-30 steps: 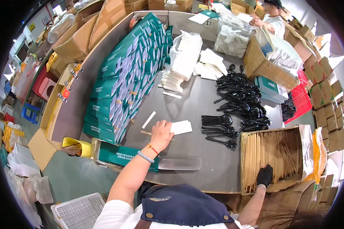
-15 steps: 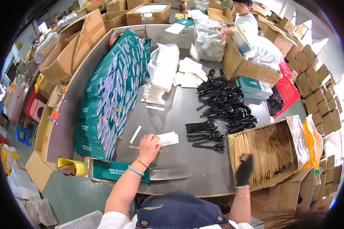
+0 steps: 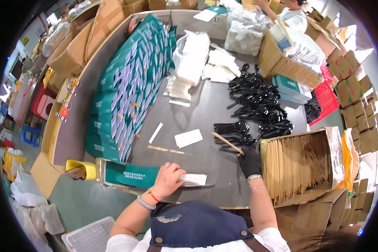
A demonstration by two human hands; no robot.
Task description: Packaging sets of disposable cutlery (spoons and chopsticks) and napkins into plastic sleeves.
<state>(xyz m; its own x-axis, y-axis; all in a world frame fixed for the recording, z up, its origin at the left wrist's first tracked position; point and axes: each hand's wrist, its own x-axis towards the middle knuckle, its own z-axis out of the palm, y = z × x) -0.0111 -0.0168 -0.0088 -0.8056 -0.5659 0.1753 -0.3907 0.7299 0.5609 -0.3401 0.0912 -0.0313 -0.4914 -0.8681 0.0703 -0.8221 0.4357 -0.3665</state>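
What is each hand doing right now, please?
Left hand: closed over a white packet on the table.
Right hand, black glove: closed, holding a paper-wrapped stick.

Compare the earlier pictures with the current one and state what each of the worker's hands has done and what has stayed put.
The right hand, gloved in black, has left the box of wooden sticks and now holds one wrapped stick over the table. The left hand has drawn back from the white card to a white packet at the near edge. The black cutlery and green boxes lie unchanged.
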